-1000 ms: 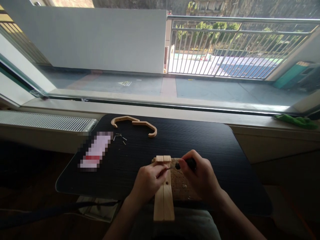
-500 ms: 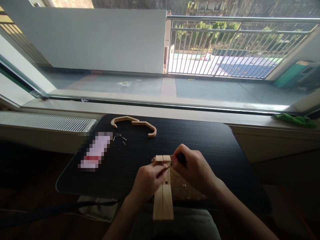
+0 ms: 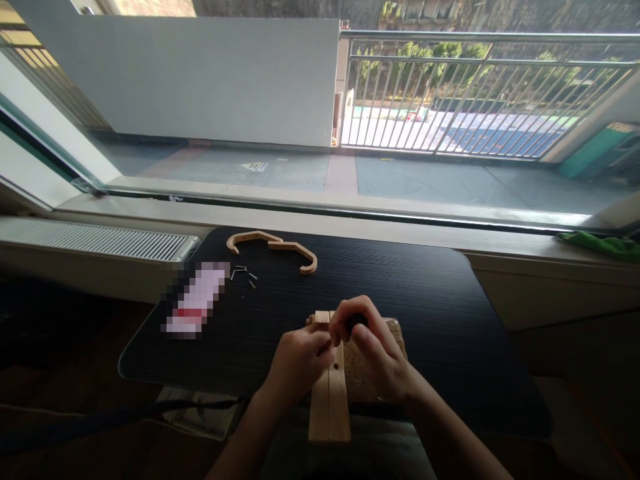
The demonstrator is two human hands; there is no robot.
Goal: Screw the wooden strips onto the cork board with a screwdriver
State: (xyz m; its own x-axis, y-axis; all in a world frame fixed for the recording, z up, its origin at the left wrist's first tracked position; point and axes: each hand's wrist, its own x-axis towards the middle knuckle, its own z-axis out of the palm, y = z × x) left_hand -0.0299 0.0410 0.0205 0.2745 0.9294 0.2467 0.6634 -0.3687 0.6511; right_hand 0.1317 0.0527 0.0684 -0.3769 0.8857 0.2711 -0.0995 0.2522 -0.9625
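Note:
Two light wooden slats (image 3: 330, 407) lie side by side at the near edge of the black table (image 3: 425, 293), overhanging it toward me. My left hand (image 3: 297, 363) is closed in a pinch against their left side, on something too small to make out. My right hand (image 3: 373, 347) is wrapped round a dark-handled tool (image 3: 356, 321), held over the slats' far end. Under my right hand lies a cork-like board (image 3: 395, 330) with small holes.
Two curved wooden pieces (image 3: 273, 248) lie at the table's far left, with several small nails (image 3: 245, 275) just in front of them. A blurred pink and white packet (image 3: 197, 300) lies at the left. A radiator and a window sill run behind the table.
My right hand has moved left with the tool, from over the cork-like board to above the slats' far end, close to my left hand. The left hand has stayed put.

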